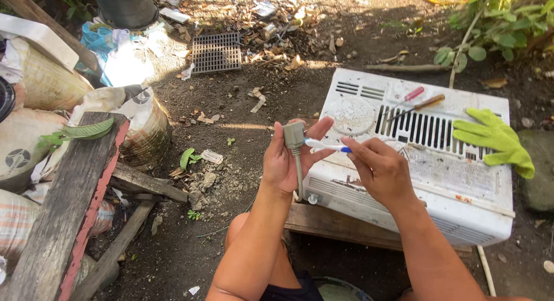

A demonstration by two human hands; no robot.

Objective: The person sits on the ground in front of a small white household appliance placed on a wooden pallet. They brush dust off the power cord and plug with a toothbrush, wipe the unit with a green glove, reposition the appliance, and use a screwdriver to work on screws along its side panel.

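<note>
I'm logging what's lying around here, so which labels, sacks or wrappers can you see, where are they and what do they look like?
Label: top of white appliance casing, rectangular, faded grey.
Sack: left of dirt patch, rounded, white and tan.
Sack: far left, tan with round dark mark.
Wrapper: on dirt, small, whitish.

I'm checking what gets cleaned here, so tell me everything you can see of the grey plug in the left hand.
The grey plug is a blocky moulded head, plastic by its look, dull and grubby. Its thick grey cord hangs straight down across the palm. The left hand holds it upright in front of the white appliance casing, thumb and fingers around its sides. The white-and-blue toothbrush in the right hand meets its right side. Its prongs cannot be seen.
</note>
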